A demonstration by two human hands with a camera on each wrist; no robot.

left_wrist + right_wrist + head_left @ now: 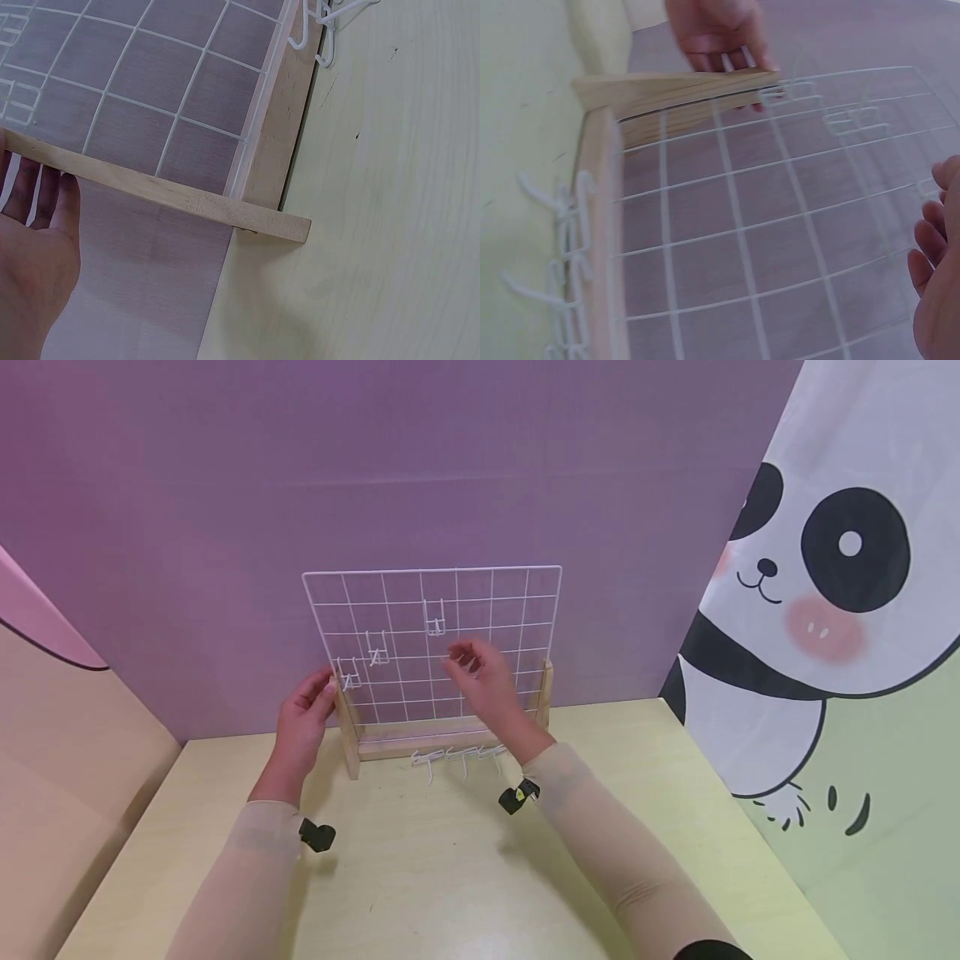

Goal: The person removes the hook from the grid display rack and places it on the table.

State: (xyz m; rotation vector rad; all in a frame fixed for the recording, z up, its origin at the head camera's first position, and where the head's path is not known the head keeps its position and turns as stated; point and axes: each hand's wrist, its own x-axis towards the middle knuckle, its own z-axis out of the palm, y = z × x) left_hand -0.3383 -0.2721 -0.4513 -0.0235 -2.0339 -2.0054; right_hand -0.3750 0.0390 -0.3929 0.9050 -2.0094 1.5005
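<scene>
A white wire grid panel (432,570) stands in a wooden stand (348,731). My left hand (302,720) pinches the upper end of the stand's left post; in the left wrist view its fingers (69,206) lie against that post. Three white wire hooks hang on the grid in a rising row: a low left hook (349,681), a middle hook (378,656) and a higher hook (435,627). Just below and right of the higher one, my right hand (491,687) hovers before the grid, fingers loosely bent, no hook clearly visible in them.
Several loose white hooks (427,758) lie in a row along the stand's wooden base rail (390,747). The pale table (420,877) meets a purple backdrop (225,568) behind the stand. A panda-print sheet (795,735) hangs at the right.
</scene>
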